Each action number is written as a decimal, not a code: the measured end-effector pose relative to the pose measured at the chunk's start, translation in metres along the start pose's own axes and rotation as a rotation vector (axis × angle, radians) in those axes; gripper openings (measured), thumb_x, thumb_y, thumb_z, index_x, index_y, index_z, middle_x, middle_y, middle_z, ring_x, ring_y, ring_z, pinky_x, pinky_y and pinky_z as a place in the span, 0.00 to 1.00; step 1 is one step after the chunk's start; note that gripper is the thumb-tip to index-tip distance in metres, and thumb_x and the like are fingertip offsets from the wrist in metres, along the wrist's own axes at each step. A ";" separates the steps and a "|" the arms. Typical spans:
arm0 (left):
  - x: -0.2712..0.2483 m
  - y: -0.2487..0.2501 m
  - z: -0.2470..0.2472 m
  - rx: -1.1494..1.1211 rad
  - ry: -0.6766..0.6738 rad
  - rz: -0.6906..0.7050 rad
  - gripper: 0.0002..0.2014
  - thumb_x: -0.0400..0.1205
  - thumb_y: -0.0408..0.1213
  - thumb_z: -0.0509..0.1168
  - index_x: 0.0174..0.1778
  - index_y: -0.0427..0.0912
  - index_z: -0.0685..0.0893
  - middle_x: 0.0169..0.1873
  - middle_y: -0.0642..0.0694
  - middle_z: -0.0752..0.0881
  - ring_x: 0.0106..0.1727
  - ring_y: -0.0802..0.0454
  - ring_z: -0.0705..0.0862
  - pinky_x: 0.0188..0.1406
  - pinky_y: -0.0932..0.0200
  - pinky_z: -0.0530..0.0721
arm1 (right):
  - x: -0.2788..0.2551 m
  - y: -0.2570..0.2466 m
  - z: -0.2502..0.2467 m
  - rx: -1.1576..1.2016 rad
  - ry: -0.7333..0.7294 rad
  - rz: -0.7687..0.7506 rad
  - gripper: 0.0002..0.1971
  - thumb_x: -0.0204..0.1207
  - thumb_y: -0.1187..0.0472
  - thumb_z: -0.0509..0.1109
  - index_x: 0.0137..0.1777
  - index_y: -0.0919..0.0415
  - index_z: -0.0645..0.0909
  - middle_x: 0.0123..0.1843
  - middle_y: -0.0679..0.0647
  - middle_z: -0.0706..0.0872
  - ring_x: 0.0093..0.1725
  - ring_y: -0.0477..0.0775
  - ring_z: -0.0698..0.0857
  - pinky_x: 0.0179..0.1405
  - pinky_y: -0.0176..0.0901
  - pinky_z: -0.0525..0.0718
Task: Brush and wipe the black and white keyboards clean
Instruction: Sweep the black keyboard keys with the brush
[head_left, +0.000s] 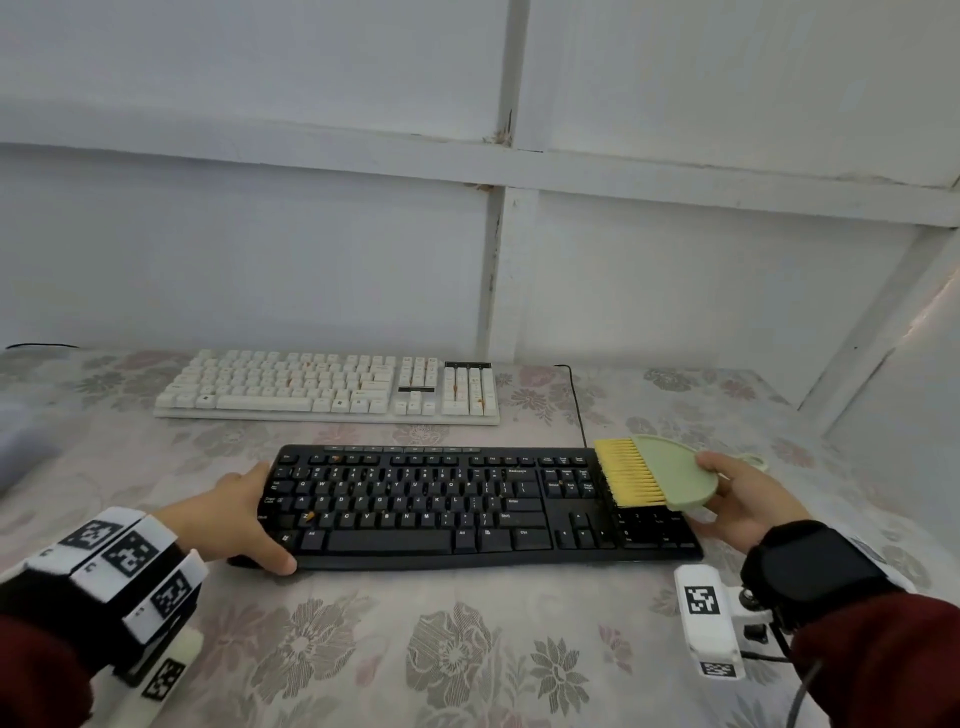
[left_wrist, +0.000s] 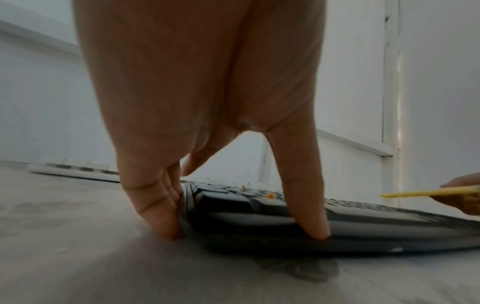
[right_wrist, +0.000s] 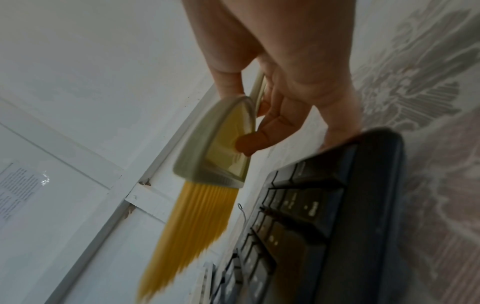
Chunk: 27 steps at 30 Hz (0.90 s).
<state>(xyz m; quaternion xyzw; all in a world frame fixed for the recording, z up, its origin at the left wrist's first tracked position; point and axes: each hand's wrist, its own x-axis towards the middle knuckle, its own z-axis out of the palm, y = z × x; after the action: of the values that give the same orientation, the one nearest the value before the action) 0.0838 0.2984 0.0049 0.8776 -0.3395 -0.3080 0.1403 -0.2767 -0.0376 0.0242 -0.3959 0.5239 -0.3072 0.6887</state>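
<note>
The black keyboard (head_left: 467, 504) lies across the near middle of the table, with orange crumbs (head_left: 310, 516) between its keys. My left hand (head_left: 244, 519) grips its left end, fingers (left_wrist: 161, 216) against the side edge and thumb (left_wrist: 311, 226) on the front edge. My right hand (head_left: 748, 499) holds a pale green brush (head_left: 670, 470) by its flat body. The yellow bristles (right_wrist: 197, 236) point left over the number-pad end of the black keyboard (right_wrist: 324, 226). The white keyboard (head_left: 327, 387) lies farther back, also flecked with orange bits.
A flowered cloth (head_left: 467, 649) covers the table. White panelled walls close the back and right. A black cable (head_left: 576, 405) runs from the black keyboard toward the wall. A pale grey shape (head_left: 15, 441) shows at the left edge.
</note>
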 end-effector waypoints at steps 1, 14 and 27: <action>0.002 -0.001 -0.001 0.007 -0.014 -0.014 0.53 0.40 0.55 0.83 0.60 0.56 0.65 0.59 0.49 0.76 0.61 0.49 0.77 0.66 0.46 0.78 | -0.001 0.000 0.000 0.011 -0.002 -0.001 0.03 0.81 0.64 0.63 0.45 0.60 0.75 0.41 0.57 0.81 0.39 0.56 0.79 0.34 0.50 0.74; -0.003 0.001 0.005 -0.336 -0.008 -0.008 0.55 0.38 0.37 0.82 0.63 0.39 0.64 0.54 0.42 0.79 0.56 0.48 0.80 0.53 0.55 0.82 | -0.004 0.000 0.003 0.087 -0.025 -0.030 0.03 0.81 0.63 0.62 0.50 0.62 0.75 0.43 0.57 0.80 0.41 0.57 0.80 0.20 0.43 0.79; -0.023 0.002 0.008 -0.574 -0.037 0.109 0.69 0.45 0.25 0.80 0.80 0.52 0.49 0.59 0.47 0.78 0.58 0.49 0.81 0.46 0.58 0.83 | -0.010 -0.007 -0.011 0.181 -0.050 -0.031 0.03 0.80 0.64 0.64 0.44 0.59 0.75 0.43 0.56 0.81 0.41 0.54 0.85 0.41 0.60 0.81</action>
<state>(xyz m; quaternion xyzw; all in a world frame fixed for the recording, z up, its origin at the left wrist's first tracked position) 0.0643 0.3123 0.0099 0.7768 -0.2878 -0.3992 0.3929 -0.2900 -0.0357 0.0335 -0.3479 0.4703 -0.3539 0.7297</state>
